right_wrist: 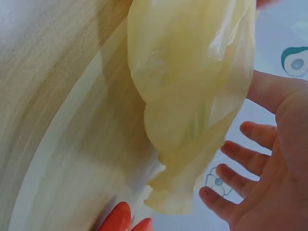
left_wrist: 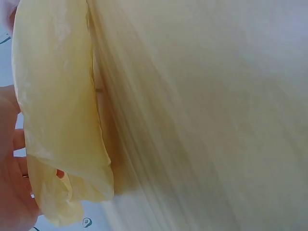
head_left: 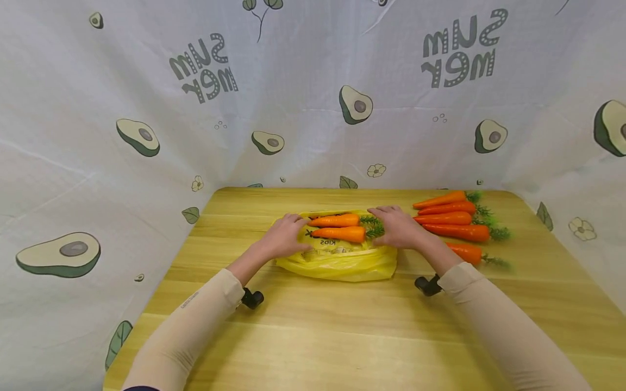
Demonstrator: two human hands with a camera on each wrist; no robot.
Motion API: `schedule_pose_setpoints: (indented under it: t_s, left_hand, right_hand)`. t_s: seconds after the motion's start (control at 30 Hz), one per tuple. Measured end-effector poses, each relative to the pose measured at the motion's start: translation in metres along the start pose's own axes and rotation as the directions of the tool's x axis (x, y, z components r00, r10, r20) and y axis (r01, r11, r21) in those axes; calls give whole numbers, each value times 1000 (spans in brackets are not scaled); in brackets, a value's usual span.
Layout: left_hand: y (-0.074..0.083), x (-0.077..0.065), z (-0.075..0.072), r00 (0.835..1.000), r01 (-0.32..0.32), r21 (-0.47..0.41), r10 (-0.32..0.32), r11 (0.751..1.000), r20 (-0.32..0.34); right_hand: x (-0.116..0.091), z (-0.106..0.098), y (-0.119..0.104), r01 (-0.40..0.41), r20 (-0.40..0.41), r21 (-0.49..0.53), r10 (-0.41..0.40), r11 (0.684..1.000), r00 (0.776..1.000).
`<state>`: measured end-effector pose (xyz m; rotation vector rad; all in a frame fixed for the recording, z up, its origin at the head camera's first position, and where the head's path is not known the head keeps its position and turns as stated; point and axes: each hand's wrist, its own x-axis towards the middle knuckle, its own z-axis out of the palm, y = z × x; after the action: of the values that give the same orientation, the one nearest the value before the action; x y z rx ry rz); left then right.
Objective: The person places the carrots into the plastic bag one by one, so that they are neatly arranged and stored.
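Two orange carrots with green tops, an upper one (head_left: 337, 220) and a lower one (head_left: 342, 234), lie side by side on a yellow plastic bag (head_left: 342, 267). Their tips point left. At the bag's left end is my left hand (head_left: 283, 237), thumb and fingers spread apart near the carrot tips. My right hand (head_left: 401, 228) is at the other end, beside the leafy tops. In the right wrist view, the right fingers (right_wrist: 240, 180) are loosely extended next to the bag (right_wrist: 187, 86). The left wrist view shows the left hand (left_wrist: 14, 183) beside the bag, its fingers partly hidden.
Several redder carrots (head_left: 455, 232) lie at the right of the wooden table (head_left: 332, 336), partly behind my right wrist. A white cloth (head_left: 303, 65) printed with avocados stands behind the table and at both sides.
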<state>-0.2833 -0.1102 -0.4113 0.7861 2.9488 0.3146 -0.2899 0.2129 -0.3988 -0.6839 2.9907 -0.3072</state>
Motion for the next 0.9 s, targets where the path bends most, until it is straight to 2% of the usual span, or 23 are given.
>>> schedule_pose_setpoints:
  t_s: [0.33,0.6,0.9]
  left_hand:
    - [-5,-9,4,999,-10,21,9,1000,45]
    - [-9,-12,6,996,16,-29,-14,999,89]
    - [-8,-12,10,994,24,-16,-22,1000,108]
  right_hand:
    - [-19,-12,-1,6,-57,80,-2,997,998]
    - [-50,-27,18,-7,-82,109,16,994,997]
    - [-85,-33,43,3,-71,96,3,995,998]
